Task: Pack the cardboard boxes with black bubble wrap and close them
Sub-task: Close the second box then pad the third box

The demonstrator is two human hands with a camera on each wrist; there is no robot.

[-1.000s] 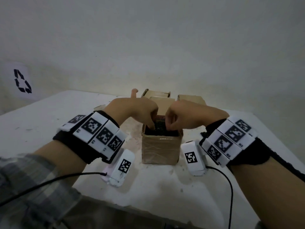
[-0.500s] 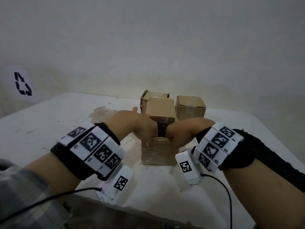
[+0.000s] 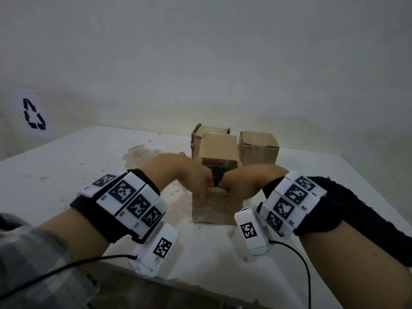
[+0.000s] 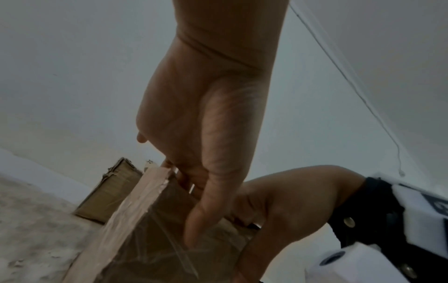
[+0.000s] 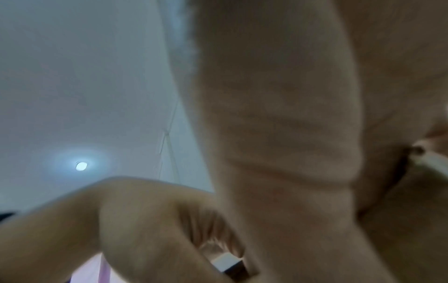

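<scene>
A small taped cardboard box point(image 3: 215, 208) stands in front of me with its back flap point(image 3: 218, 148) upright. Black bubble wrap point(image 3: 217, 179) shows in its open top between my hands. My left hand point(image 3: 204, 187) curls over the near rim; in the left wrist view its thumb point(image 4: 201, 220) lies on the box's front face point(image 4: 150, 239) and its fingers reach inside. My right hand point(image 3: 228, 188) curls over the same rim beside it, fingertips hidden. The right wrist view is blurred, showing only my right palm point(image 5: 278, 153) and the left hand point(image 5: 145, 220).
Two more cardboard boxes stand behind: an open one point(image 3: 209, 133) at back left and a closed one point(image 3: 258, 148) at back right. The white table point(image 3: 66, 166) has a stain point(image 3: 142, 155). Its near edge lies just under my wrists. A wall rises behind.
Both hands have come down from inside the box's top to its near rim and now grip it. My view has lifted, so the boxes behind show more fully.
</scene>
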